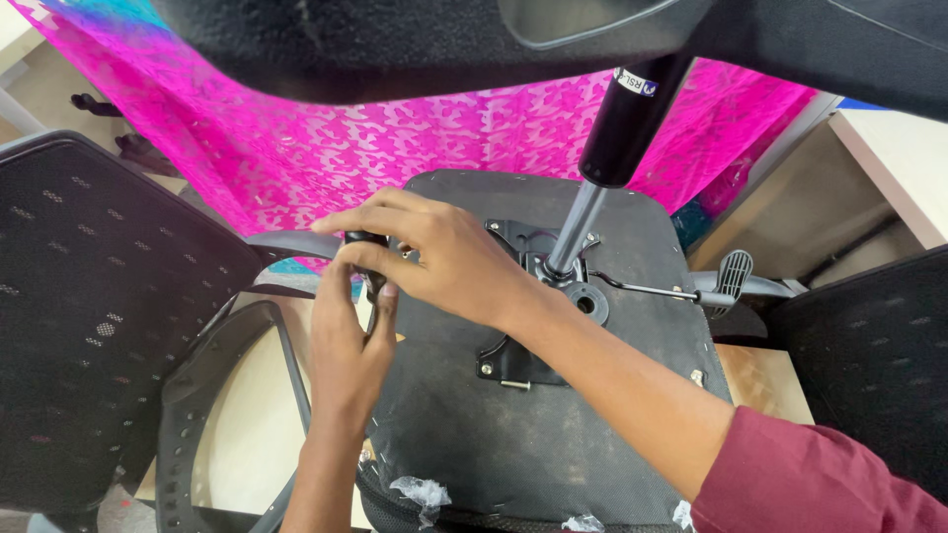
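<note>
a small black knob (361, 240) sits at the left edge of an upturned office chair seat (553, 434), where a grey armrest bracket (291, 243) meets the seat's underside. the right hand (444, 259) reaches in from the lower right and lies over the knob, its fingers curled together with the fingertips pinching it from above. the left hand (348, 341) comes up from below, directly under the right hand, its fingers closed around the lower part of the same knob, so the knob is caught between both hands and mostly hidden by them.

just to the right of the right hand's wrist lies the black metal mechanism plate (513, 345) bolted to the seat's underside, with the gas lift cylinder (617, 138) rising from it up and to the right. beyond that, further right, a thin lever with a black paddle handle (733, 273) sticks out past the seat edge. the right arm wears a maroon sleeve (820, 479).

left of the left hand stands a black mesh backrest (89, 316), and below it a curved black frame (193, 415). behind both hands hangs a bright pink patterned cloth (415, 133).
</note>
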